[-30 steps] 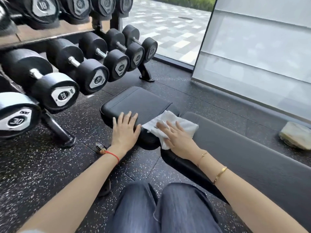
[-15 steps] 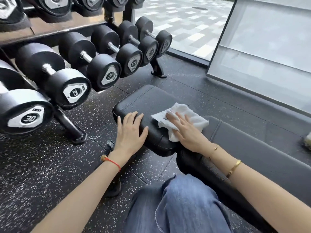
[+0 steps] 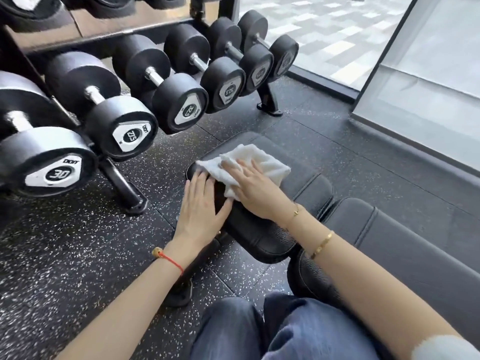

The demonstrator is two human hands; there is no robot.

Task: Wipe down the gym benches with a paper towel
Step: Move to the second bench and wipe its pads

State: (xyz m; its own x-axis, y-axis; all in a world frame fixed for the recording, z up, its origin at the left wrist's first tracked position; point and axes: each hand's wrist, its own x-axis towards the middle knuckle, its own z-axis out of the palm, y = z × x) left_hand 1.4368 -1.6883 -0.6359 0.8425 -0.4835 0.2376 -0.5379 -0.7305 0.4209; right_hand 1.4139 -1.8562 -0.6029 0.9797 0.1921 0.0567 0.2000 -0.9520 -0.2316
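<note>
A black padded gym bench lies low across the floor, its seat pad (image 3: 306,178) in the middle of the view and its long back pad (image 3: 405,245) running off to the right. A white paper towel (image 3: 262,162) lies crumpled on the seat pad's left part. My right hand (image 3: 254,188) presses flat on the towel with straight fingers. My left hand (image 3: 200,209) rests flat on the seat pad's near left edge, its fingertips touching the towel's corner.
A rack of black dumbbells (image 3: 122,126) stands close on the left, its foot (image 3: 127,196) just beside the bench. A glass wall panel (image 3: 428,81) rises at the right. The floor (image 3: 65,255) is speckled black rubber. My knees in blue jeans (image 3: 272,331) are at the bottom.
My right hand has slid the towel leftward across the seat pad to its left edge. My left hand stayed on the pad's near edge. The view shifted, moving the bench rightward.
</note>
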